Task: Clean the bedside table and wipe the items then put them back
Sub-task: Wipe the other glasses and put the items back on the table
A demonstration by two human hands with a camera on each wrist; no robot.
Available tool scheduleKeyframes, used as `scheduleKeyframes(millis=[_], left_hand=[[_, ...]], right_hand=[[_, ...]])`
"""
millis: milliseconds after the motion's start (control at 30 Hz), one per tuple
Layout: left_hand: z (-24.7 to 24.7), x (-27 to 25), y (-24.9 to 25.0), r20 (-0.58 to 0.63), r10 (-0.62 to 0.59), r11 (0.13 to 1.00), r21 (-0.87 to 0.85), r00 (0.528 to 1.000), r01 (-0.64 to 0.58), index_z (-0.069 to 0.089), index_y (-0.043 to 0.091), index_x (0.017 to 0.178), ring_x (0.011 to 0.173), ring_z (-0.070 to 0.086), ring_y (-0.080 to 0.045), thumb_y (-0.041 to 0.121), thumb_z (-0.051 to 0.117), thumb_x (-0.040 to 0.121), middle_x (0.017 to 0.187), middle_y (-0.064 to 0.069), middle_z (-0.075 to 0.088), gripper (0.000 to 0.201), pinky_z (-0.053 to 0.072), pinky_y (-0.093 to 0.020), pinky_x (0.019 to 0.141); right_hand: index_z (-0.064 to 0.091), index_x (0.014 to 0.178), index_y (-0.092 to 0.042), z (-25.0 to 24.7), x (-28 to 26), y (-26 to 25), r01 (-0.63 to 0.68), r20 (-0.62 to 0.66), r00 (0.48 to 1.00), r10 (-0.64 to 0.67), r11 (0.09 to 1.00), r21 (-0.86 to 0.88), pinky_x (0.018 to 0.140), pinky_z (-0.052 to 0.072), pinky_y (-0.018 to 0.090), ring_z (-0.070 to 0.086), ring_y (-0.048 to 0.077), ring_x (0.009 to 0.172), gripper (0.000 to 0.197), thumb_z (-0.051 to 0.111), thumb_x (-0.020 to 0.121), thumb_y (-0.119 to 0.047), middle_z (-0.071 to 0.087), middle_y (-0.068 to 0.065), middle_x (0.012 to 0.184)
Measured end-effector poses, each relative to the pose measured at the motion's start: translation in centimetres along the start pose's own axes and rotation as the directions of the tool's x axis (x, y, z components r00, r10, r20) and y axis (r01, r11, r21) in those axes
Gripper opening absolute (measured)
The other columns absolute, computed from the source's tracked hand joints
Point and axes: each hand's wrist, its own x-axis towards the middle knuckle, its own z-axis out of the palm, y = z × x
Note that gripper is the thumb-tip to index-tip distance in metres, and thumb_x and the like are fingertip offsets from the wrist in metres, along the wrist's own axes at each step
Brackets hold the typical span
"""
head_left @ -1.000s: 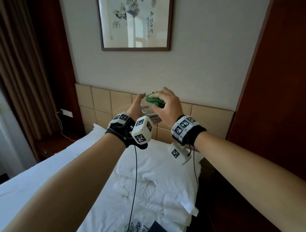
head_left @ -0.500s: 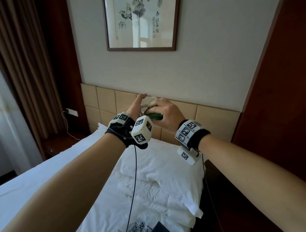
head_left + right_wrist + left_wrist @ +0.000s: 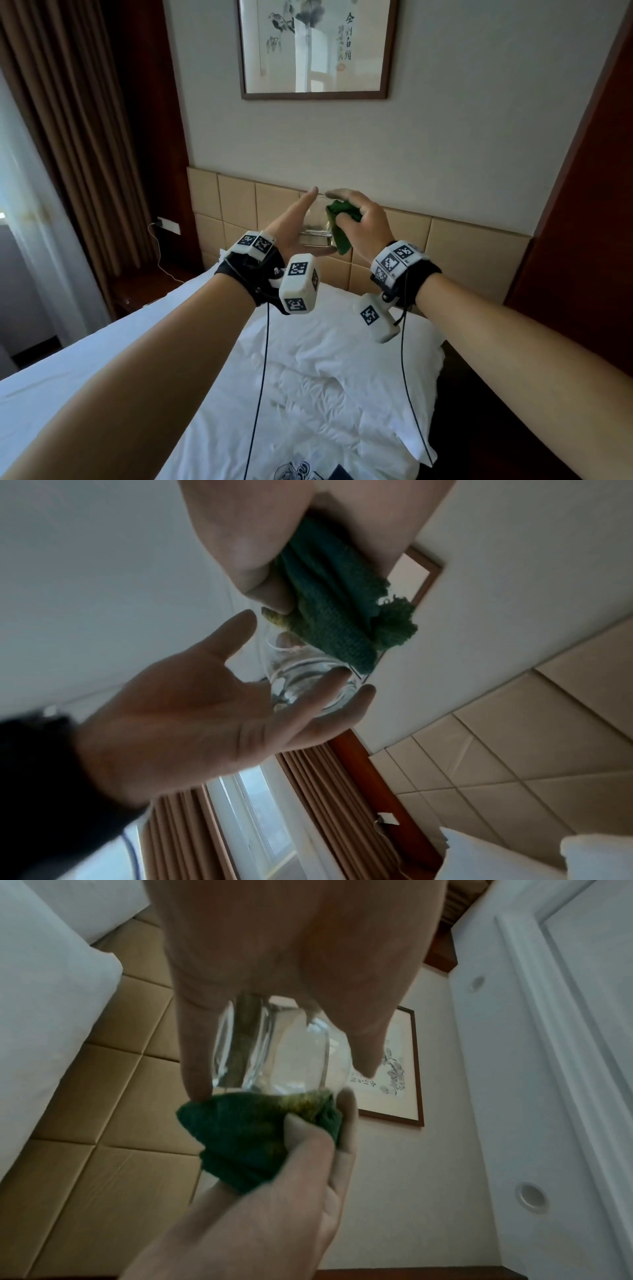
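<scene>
A person's two hands are raised above a bed point(image 3: 144, 359), working on a clear glass point(image 3: 317, 236) held between them at the height of the tan padded headboard point(image 3: 239, 202). At far left, brown curtains point(image 3: 72, 130) hang beside a window, and a white cable point(image 3: 161, 253) runs down from a wall socket.

The left hand point(image 3: 291, 226) supports the glass with its fingers held nearly straight: the wrist views show the thick base lying on the fingers point(image 3: 329, 696) near the palm, thumb point(image 3: 366, 1031) along one side and a finger along the other, the open rim pointing away from the wrist.

The right hand point(image 3: 363, 226) has its fingers and thumb curled round a bunched green cloth point(image 3: 339, 222), and presses it against the rim end of the glass. Seen from the left wrist, the cloth point(image 3: 260, 1129) covers the mouth of the glass point(image 3: 274, 1053); seen from the right wrist, it drapes past the rim and down one side, a frayed corner hanging free.

Both wrists carry black straps with white marker cubes. A framed ink painting point(image 3: 315, 48) hangs on the wall above the hands. A white pillow point(image 3: 342, 349) lies on the bed below them, and dark wood panelling point(image 3: 589, 222) fills the right edge.
</scene>
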Motion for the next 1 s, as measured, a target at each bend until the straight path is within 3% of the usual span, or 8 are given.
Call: scheduleKeyframes(millis=[67, 133, 233, 300, 433, 667, 767, 1000], left_hand=[[-0.6, 0.1, -0.4, 0.032, 0.095, 0.991, 0.088, 0.995, -0.098, 0.057, 0.021, 0.114, 0.099, 0.067, -0.032, 0.032, 0.066, 0.090, 0.118, -0.016, 0.061, 0.028, 0.056, -0.049, 0.088], [-1.5, 0.5, -0.7, 0.151, 0.174, 0.974, 0.120, 0.973, -0.193, 0.048, 0.033, 0.123, 0.100, 0.066, -0.036, 0.000, 0.067, 0.084, 0.126, -0.024, 0.056, 0.055, 0.054, -0.053, 0.089], [-2.5, 1.3, -1.2, 0.199, 0.234, 0.938, 0.212, 0.952, -0.275, 0.029, 0.041, 0.142, 0.105, 0.064, -0.041, -0.020, 0.070, 0.071, 0.130, -0.030, 0.050, 0.103, 0.053, -0.058, 0.088], [-2.4, 1.4, -1.3, 0.131, 0.281, 0.890, 0.336, 0.951, -0.309, 0.017, 0.041, 0.150, 0.105, 0.064, -0.038, -0.020, 0.074, 0.066, 0.130, -0.023, 0.049, 0.118, 0.057, -0.055, 0.081], [-2.4, 1.4, -1.7, 0.037, 0.423, 0.746, 0.553, 0.906, -0.371, 0.016, 0.039, 0.148, 0.095, 0.068, -0.029, -0.003, 0.085, 0.062, 0.118, -0.012, 0.057, 0.118, 0.060, -0.049, 0.069], [-2.7, 2.2, -2.8, 0.110, 0.619, 0.537, 0.664, 0.778, -0.521, 0.025, 0.025, 0.136, 0.119, 0.055, -0.010, 0.018, 0.095, 0.050, 0.134, 0.005, 0.044, 0.111, 0.058, -0.039, 0.085], [-2.9, 2.6, -2.9, 0.135, 0.654, 0.484, 0.682, 0.744, -0.548, 0.028, 0.031, 0.136, 0.117, 0.056, -0.009, 0.022, 0.095, 0.049, 0.129, 0.003, 0.046, 0.109, 0.060, -0.038, 0.081], [-3.2, 3.4, -2.9, 0.165, 0.724, 0.284, 0.813, 0.669, -0.508, 0.036, 0.026, 0.137, 0.108, 0.057, -0.009, 0.021, 0.095, 0.050, 0.124, 0.002, 0.045, 0.105, 0.057, -0.030, 0.085]], right_hand=[[0.070, 0.109, -0.023, 0.1, 0.5, 0.3, -0.121, -0.027, 0.992, 0.125, 0.983, 0.138, 0.082, 0.055, 0.025, 0.063, 0.007, 0.094, 0.037, 0.054, 0.084, -0.001, 0.067, -0.009, 0.102], [0.072, 0.103, -0.021, 0.1, 1.0, 0.7, -0.178, -0.044, 0.980, 0.192, 0.958, 0.226, 0.076, 0.054, 0.024, 0.062, 0.007, 0.088, 0.034, 0.053, 0.083, 0.000, 0.068, -0.008, 0.096], [0.074, 0.098, -0.018, 0.0, 1.7, 1.2, -0.236, -0.042, 0.963, 0.266, 0.908, 0.347, 0.079, 0.054, 0.031, 0.061, 0.013, 0.088, 0.034, 0.053, 0.078, -0.001, 0.069, -0.005, 0.091], [0.074, 0.095, -0.020, 0.1, 1.9, 1.5, -0.282, -0.013, 0.949, 0.316, 0.864, 0.416, 0.075, 0.053, 0.034, 0.059, 0.017, 0.088, 0.035, 0.052, 0.071, -0.007, 0.069, -0.003, 0.092], [0.075, 0.091, -0.021, 0.3, 2.1, 1.9, -0.337, 0.054, 0.931, 0.361, 0.796, 0.503, 0.080, 0.053, 0.045, 0.056, 0.026, 0.092, 0.037, 0.052, 0.064, -0.010, 0.066, 0.004, 0.096], [0.074, 0.092, -0.016, -0.1, 1.9, 2.3, -0.365, 0.091, 0.920, 0.382, 0.747, 0.556, 0.075, 0.054, 0.043, 0.056, 0.029, 0.090, 0.038, 0.049, 0.064, -0.007, 0.067, 0.010, 0.097], [0.073, 0.097, -0.019, -0.3, 1.7, 2.4, -0.351, 0.062, 0.928, 0.368, 0.803, 0.482, 0.079, 0.056, 0.047, 0.060, 0.030, 0.095, 0.036, 0.053, 0.069, -0.008, 0.068, 0.011, 0.106], [0.068, 0.105, -0.017, -0.4, 1.8, 2.0, -0.159, -0.191, 0.964, 0.183, 0.978, 0.133, 0.086, 0.055, 0.031, 0.064, 0.009, 0.094, 0.024, 0.069, 0.082, -0.010, 0.069, -0.004, 0.100]])
